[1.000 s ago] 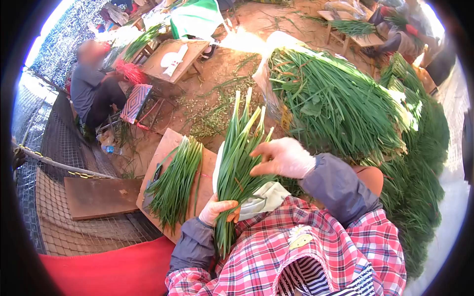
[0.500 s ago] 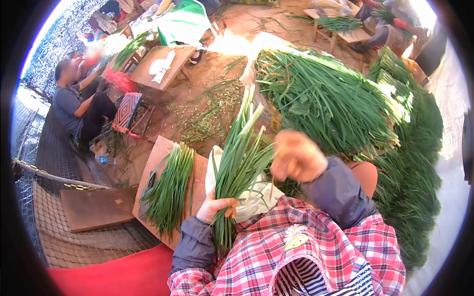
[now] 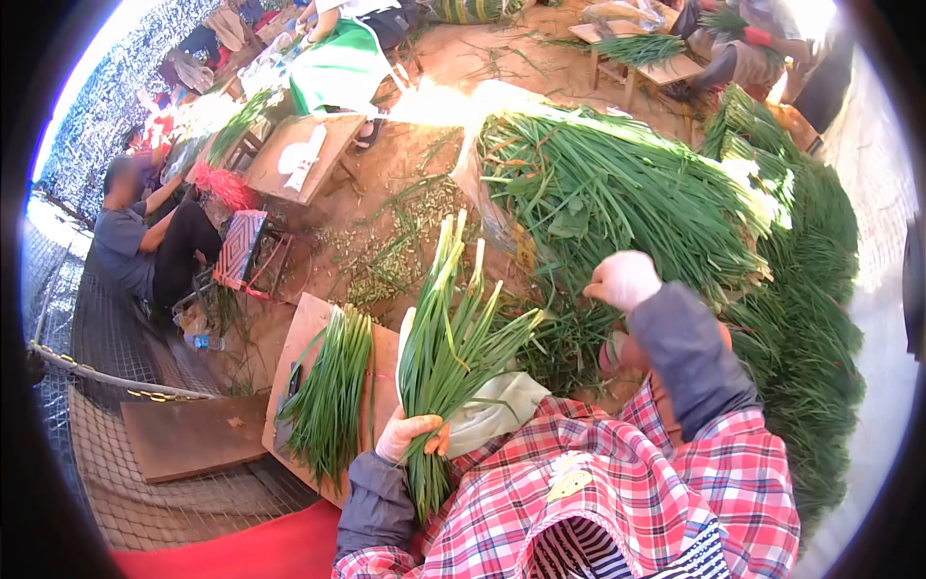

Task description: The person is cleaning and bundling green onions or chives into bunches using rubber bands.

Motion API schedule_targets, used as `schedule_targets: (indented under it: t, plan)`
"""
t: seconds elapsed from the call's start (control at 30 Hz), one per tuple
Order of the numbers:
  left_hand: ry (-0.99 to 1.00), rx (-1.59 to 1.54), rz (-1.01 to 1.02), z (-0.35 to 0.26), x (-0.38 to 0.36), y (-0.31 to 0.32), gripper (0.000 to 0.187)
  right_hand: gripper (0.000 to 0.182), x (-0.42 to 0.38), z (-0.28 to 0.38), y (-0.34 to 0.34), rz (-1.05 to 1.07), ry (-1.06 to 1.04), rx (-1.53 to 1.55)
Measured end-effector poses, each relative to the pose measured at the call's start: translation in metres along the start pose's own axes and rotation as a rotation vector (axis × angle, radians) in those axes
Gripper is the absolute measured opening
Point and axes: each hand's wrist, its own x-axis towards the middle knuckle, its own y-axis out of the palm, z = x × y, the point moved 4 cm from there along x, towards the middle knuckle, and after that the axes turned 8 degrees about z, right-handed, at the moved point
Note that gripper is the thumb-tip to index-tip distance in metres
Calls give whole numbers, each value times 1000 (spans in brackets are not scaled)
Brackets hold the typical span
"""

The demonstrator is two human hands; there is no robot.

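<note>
My left hand (image 3: 413, 434) is wrapped round the lower part of a bunch of long green stalks (image 3: 451, 352), whose pale ends fan upward. My right hand (image 3: 625, 281), gloved and raised, is to the right of the bunch and apart from it. Its fingers are curled together; whatever they hold, if anything, is too small to name. To the left, another bunch of green stalks (image 3: 331, 396) lies on a board (image 3: 301, 333), beside a dark knife-like tool (image 3: 289, 386). A large heap of stalks (image 3: 617, 193) lies beyond my right hand.
A person (image 3: 130, 232) sits at the left near a patterned stool (image 3: 241, 246). A low wooden table (image 3: 318, 164) holds white items and stands near red strings (image 3: 227, 186). More greens (image 3: 805, 318) are piled at the right. A brown board (image 3: 198, 439) lies at lower left.
My right hand has moved up and to the right, away from the bunch, and is less blurred. The bunch in my left hand is spread wider at the top.
</note>
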Motion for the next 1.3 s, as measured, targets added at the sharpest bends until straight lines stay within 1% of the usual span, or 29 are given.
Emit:
schedule_targets:
  t: [0.03, 0.07, 0.1, 0.13, 0.17, 0.2, 0.23, 0.27, 0.33, 0.4, 0.43, 0.47, 0.53, 0.57, 0.63, 0.67, 0.7, 0.8, 0.83, 0.93, 0.97, 1.0, 1.07, 1.1, 1.13, 1.2, 1.23, 1.27, 1.3]
  plan:
    - [8, -4, -3, -3, -1, 3, 26, 22, -7, 2, 15, -97, -55, 394]
    - [20, 16, -11, -9, 1, 8, 26, 20, 0, 5, 46, -112, -295, 705]
    - [25, 37, -21, -16, 2, 15, 26, 30, 5, 14, 74, -82, -358, 802]
    - [23, 60, -33, -21, 1, 19, 27, 54, -2, 31, 87, 152, -398, 891]
    - [2, 93, -69, -22, 3, 18, 31, 75, -8, 50, 97, 478, -365, 1122]
    - [-1, 148, -91, -28, 7, 23, 33, 91, -11, 66, 102, 708, -393, 1378]
    - [-5, 200, -113, -34, 13, 34, 35, 97, -9, 79, 115, 775, -518, 1618]
    - [-5, 248, -135, -36, 21, 43, 37, 98, -5, 89, 124, 784, -675, 1873]
    - [147, 480, -228, -35, 38, 59, 45, 104, -11, 122, 93, 767, -956, 2167]
    - [315, 929, -330, -43, 45, 66, 59, 99, -3, 137, 63, 644, -1138, 2251]
    - [402, 1266, -379, -49, 48, 70, 69, 97, -2, 138, 53, 579, -1231, 2292]
    - [486, 1606, -425, -52, 50, 74, 79, 95, -4, 139, 50, 528, -1186, 2292]
    - [519, 1861, -442, -51, 53, 77, 88, 91, -4, 138, 44, 432, -1094, 2282]
    - [469, 1774, -418, -46, 54, 75, 88, 90, 3, 139, 52, 404, -1093, 2295]
    - [267, 1673, -387, -30, 57, 71, 88, 89, 7, 142, 55, 463, -1035, 2375]
    - [115, 1656, -373, -18, 59, 70, 88, 89, 8, 144, 56, 487, -1003, 2420]
    - [-34, 1633, -357, -9, 61, 69, 89, 73, 5, 146, 48, 515, -969, 2494]
    - [29, 1739, -332, -8, 57, 82, 88, 54, 11, 144, 53, 489, -728, 2436]
    - [-154, 1743, -298, -10, 58, 88, 88, 40, 12, 143, 54, 481, -620, 2459]
    - [128, 1526, -79, -18, 47, 95, 82, 40, 18, 131, 53, 514, -610, 2366]
    - [91, 1314, 51, -23, 42, 89, 78, 40, 20, 123, 49, 557, -597, 2316]
    - [114, 1051, 19, -30, 37, 76, 75, 42, 17, 114, 39, 655, -637, 2282]
    - [157, 517, -42, -40, 28, 49, 69, 42, 22, 86, 24, 579, -593, 1989]
    - [109, 373, -97, -51, 27, 43, 77, 41, 21, 77, 15, 586, -579, 1912]
    - [155, 297, -41, -47, 34, 40, 80, 41, 16, 71, 5, 596, -563, 1834]
    - [244, 146, 70, -29, 58, 28, 86, 43, 4, 72, 1, 727, -467, 1689]
    - [225, 30, 155, -20, 70, 39, 92, 44, 0, 76, 9, 757, -433, 1635]
    - [313, -210, 157, -3, 87, 34, 82, 45, -7, 80, 20, 790, -394, 1584]
    - [392, -325, 115, -3, 98, 33, 74, 47, -28, 93, 16, 828, -359, 1522]
